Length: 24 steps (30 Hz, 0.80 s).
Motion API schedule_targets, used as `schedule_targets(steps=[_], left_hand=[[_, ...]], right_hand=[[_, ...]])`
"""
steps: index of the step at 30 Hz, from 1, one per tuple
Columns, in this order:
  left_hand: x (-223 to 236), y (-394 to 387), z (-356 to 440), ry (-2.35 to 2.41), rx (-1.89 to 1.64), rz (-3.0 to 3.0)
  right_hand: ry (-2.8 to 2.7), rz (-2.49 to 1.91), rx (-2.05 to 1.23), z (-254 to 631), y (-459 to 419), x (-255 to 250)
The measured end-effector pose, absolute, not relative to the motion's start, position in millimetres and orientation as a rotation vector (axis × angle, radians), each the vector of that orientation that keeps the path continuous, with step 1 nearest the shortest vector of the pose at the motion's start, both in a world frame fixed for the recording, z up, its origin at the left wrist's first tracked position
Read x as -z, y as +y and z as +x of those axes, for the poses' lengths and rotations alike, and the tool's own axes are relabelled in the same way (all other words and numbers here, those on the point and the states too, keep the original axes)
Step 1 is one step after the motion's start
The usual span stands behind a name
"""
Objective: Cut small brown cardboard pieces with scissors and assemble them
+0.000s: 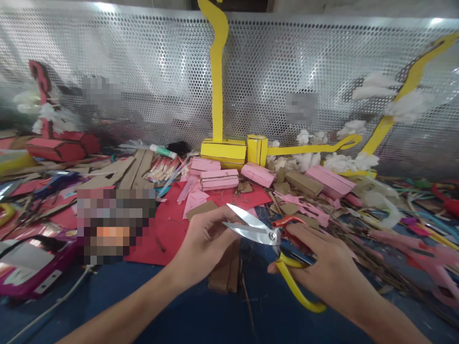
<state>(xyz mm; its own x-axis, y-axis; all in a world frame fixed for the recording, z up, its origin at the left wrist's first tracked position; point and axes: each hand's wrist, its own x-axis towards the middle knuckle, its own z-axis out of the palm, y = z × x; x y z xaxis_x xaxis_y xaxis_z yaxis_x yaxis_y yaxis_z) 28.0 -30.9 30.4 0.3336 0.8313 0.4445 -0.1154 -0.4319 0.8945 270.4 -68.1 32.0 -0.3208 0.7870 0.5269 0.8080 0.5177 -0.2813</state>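
In the middle of the head view, a pair of scissors [273, 236] with one red and one yellow handle is in my right hand [332, 267]. Its silver blades are slightly apart and point left, toward my left hand [204, 246]. The left thumb and fingers are pinched together at the blade tips; what they hold is hidden. Below them, a folded brown cardboard strip [225, 274] lies over the blue table; I cannot tell whether the fingers touch it. Behind the hands lies a red sheet [168, 220] with scraps on it.
Pink paper boxes [219, 180] stand behind the red sheet, with a yellow hammer-like shape [223, 150] upright behind them. A perforated metal panel [265, 71] closes off the back. Cardboard scraps [136, 169] and a purple case [46, 267] lie left; pink cut-outs [412, 248] lie right.
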Motion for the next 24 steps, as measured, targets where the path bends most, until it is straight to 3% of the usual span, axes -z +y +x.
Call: schedule_targets(steps=[24], left_hand=[[-35.3,-33.4,27.8,0.661,-1.268,1.67]], right_hand=[[-2.185,-1.43,0.204,267.3,-68.5,-35.8]])
